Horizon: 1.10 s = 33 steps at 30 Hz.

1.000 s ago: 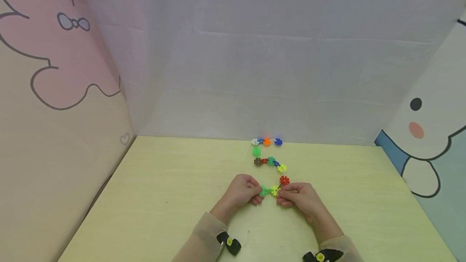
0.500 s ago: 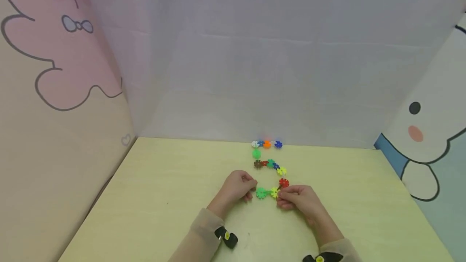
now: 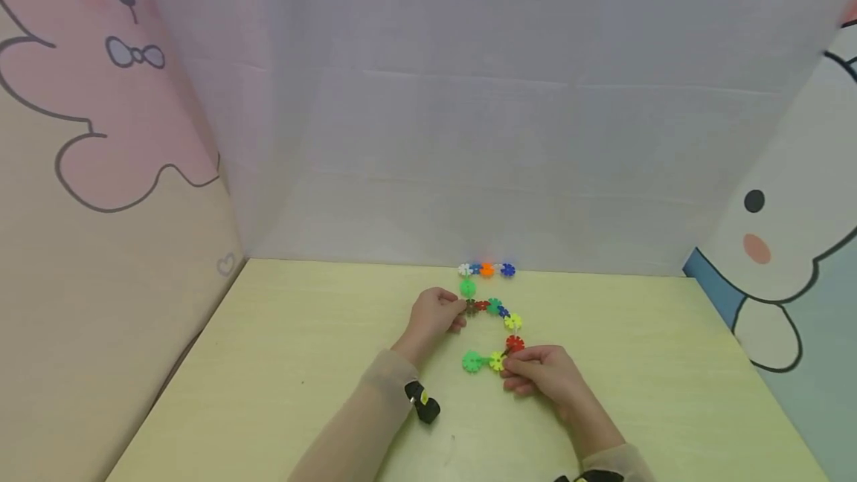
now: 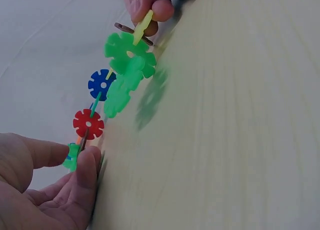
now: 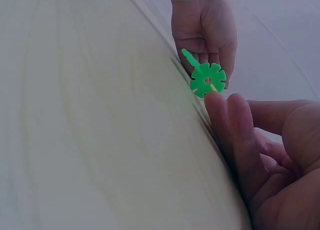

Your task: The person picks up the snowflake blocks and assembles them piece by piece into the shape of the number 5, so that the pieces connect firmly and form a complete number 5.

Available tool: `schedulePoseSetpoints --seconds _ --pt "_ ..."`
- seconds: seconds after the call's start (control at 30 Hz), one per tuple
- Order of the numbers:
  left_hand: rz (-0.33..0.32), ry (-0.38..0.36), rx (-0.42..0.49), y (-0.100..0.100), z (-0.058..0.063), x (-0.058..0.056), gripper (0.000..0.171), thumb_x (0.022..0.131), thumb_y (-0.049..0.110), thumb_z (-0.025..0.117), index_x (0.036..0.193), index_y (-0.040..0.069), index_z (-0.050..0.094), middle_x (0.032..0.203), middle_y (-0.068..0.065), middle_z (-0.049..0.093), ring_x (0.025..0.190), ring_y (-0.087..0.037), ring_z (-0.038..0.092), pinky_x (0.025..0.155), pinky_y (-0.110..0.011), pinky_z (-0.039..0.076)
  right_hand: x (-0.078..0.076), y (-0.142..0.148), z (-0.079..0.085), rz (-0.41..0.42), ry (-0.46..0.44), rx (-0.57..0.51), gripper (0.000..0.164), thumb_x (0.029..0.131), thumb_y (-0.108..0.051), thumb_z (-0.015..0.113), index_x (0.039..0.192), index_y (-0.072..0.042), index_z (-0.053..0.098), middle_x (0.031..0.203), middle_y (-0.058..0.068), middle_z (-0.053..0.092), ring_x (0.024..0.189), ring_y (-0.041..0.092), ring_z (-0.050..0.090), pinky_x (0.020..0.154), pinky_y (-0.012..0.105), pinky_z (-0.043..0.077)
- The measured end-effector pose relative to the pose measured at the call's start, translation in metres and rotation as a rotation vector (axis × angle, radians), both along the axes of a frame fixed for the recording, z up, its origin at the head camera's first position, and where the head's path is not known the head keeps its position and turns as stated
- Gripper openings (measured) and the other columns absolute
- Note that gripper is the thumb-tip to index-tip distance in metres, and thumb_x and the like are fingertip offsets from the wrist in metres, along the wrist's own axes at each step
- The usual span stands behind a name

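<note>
A winding chain of notched plastic snowflake discs lies on the table. My left hand [image 3: 435, 315] is at its brown disc [image 3: 472, 306]; in the left wrist view that disc [image 4: 84, 140] stands edge-on beside the thumb, with a gap to the index fingertip. My right hand [image 3: 544, 374] pinches the yellow disc [image 3: 496, 361] near the chain's front end, a brown disc [image 4: 125, 28] crossing it. The red disc [image 3: 515, 343] sits just beyond those fingers. Linked to the yellow disc, the green end disc [image 3: 472, 361] points left. In the right wrist view, a green disc [image 5: 207, 80] shows ahead of the fingertips.
At the far end the chain's top row runs from a white disc [image 3: 465, 270] past an orange disc [image 3: 487, 270] to a blue disc [image 3: 508, 270]. A pale curtain [image 3: 415, 132] stands behind the table [image 3: 268, 393], with cartoon-printed sheets at both sides.
My left hand let go of the green end disc, drew back left, then moved away from me to the brown disc. My right hand keeps its place at the yellow disc.
</note>
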<state>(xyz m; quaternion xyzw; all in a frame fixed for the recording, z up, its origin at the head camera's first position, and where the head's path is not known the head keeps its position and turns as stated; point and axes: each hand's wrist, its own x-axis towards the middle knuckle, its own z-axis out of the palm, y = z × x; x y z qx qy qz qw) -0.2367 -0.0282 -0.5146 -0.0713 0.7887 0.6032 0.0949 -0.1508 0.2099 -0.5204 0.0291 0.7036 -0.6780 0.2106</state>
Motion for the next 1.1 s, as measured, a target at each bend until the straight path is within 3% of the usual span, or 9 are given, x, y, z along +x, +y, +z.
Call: schedulePoseSetpoints --seconds 0.2,0.43,0.63,0.9,1.0,1.1 --pt "0.016 0.006 -0.021 0.003 0.002 -0.002 0.011 0.103 0.003 0.071 0.112 -0.002 0.07 0.083 -0.009 0.076 0.06 -0.013 0.069 0.058 -0.026 0.058 0.003 -0.006 0.007 0.042 0.006 0.057 0.025 0.103 -0.01 0.076 0.114 0.012 0.076 0.096 0.017 0.082 0.073 0.02 0.079 0.062 0.028 0.062" --pt "0.036 0.001 -0.028 -0.011 0.004 0.003 0.006 0.1 0.002 0.071 0.105 -0.002 0.073 0.082 -0.009 0.076 0.061 -0.012 0.07 0.056 -0.024 0.056 0.009 -0.024 0.009 0.007 -0.008 0.059 0.022 0.102 -0.006 0.075 0.111 0.013 0.076 0.093 0.019 0.081 0.073 0.023 0.08 0.063 0.031 0.064" --pt "0.004 0.012 -0.037 -0.028 0.001 0.003 0.008 0.101 0.003 0.071 0.107 -0.002 0.073 0.081 -0.009 0.077 0.062 -0.012 0.07 0.059 -0.026 0.058 0.015 -0.043 0.01 -0.058 -0.019 0.02 0.02 0.1 -0.002 0.076 0.11 0.015 0.076 0.092 0.019 0.08 0.071 0.022 0.08 0.067 0.034 0.066" --pt "-0.042 0.021 -0.043 -0.038 0.003 0.003 0.01 0.101 0.002 0.07 0.109 -0.004 0.071 0.085 -0.011 0.077 0.065 -0.015 0.073 0.063 -0.028 0.061 0.017 -0.052 0.011 -0.061 -0.026 0.017 0.018 0.101 -0.003 0.076 0.108 0.014 0.076 0.091 0.018 0.08 0.07 0.021 0.08 0.067 0.034 0.066" --pt "-0.084 0.026 -0.083 -0.046 0.006 0.005 0.012 0.103 0.007 0.068 0.11 -0.003 0.071 0.084 -0.009 0.077 0.068 -0.016 0.074 0.066 -0.03 0.063 0.018 -0.05 0.014 -0.033 -0.023 0.044 0.02 0.102 -0.005 0.076 0.108 0.014 0.077 0.09 0.016 0.08 0.068 0.02 0.079 0.067 0.035 0.066" --pt "-0.134 0.061 -0.207 -0.061 0.015 0.009 0.015 0.105 0.015 0.066 0.11 0.001 0.071 0.083 -0.006 0.077 0.071 -0.016 0.074 0.068 -0.032 0.062 0.017 -0.04 0.023 0.04 -0.003 0.139 0.023 0.102 -0.012 0.078 0.107 0.011 0.078 0.09 0.013 0.08 0.067 0.02 0.077 0.067 0.036 0.066"
